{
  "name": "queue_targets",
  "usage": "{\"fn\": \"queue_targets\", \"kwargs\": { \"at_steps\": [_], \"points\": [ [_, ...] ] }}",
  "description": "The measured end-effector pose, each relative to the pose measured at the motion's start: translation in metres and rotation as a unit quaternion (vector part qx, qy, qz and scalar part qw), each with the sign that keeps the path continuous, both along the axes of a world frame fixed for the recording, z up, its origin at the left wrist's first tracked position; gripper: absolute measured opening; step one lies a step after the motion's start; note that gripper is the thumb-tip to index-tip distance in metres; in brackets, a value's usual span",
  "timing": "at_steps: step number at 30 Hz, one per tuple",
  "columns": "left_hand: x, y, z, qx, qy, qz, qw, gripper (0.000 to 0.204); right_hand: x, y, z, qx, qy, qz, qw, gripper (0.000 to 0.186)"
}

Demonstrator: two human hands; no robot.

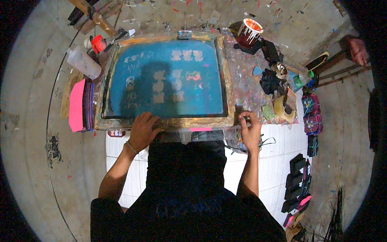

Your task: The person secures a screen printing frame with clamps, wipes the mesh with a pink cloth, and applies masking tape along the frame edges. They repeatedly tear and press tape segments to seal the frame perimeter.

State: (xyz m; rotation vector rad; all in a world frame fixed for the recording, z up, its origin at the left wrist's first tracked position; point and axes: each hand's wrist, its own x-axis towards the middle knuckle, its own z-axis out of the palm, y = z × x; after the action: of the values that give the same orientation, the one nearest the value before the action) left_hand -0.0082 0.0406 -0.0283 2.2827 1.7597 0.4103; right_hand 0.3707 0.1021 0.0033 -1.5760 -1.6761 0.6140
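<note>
A screen-printing frame [230,80] with wooden bars and blue mesh [137,97] lies on the worktable; pale small figures show in the mesh, and a shadow falls across it. My left hand [143,131] rests on the front bar, left of the middle, fingers laid over the wood and thumb apart. Beside the frame's front right corner is my right hand [250,131], its fingers curled in toward the thumb. What they pinch, if anything, I cannot make out. Below the front bar, a strip of pink [200,129] shows under clear plastic. A metal hinge clamp [184,34] holds the far bar.
Left of the frame are a stack of pink and dark sheets [78,105], a plastic bottle [84,62] and a red cup [98,43]. On the right stand a paint-streaked bucket [249,33], black cloth [271,82] and a tape roll [284,109]. Dark bundles [296,173] lie on white tiles.
</note>
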Motion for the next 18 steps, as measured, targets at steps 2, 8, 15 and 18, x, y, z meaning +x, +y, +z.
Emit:
{"fn": "queue_targets", "kwargs": {
  "at_steps": [2,8,15,18],
  "points": [
    [-0.002,-0.001,-0.001,0.030,-0.006,-0.003,1.000,0.045,0.002,0.000,-0.008,0.021,-0.007,-0.016,1.000,0.013],
    [-0.017,0.012,0.055,0.111,0.049,-0.034,0.992,0.043,0.010,-0.009,-0.036,0.116,0.065,-0.136,0.982,0.013],
    [-0.018,0.069,0.188,0.186,-0.022,-0.097,0.977,0.037,-0.016,-0.021,-0.031,0.116,0.021,-0.075,0.990,0.007],
    [-0.023,0.079,0.198,0.182,-0.045,-0.103,0.977,0.032,-0.026,-0.018,-0.032,0.124,-0.025,-0.010,0.992,0.013]
  ]
}}
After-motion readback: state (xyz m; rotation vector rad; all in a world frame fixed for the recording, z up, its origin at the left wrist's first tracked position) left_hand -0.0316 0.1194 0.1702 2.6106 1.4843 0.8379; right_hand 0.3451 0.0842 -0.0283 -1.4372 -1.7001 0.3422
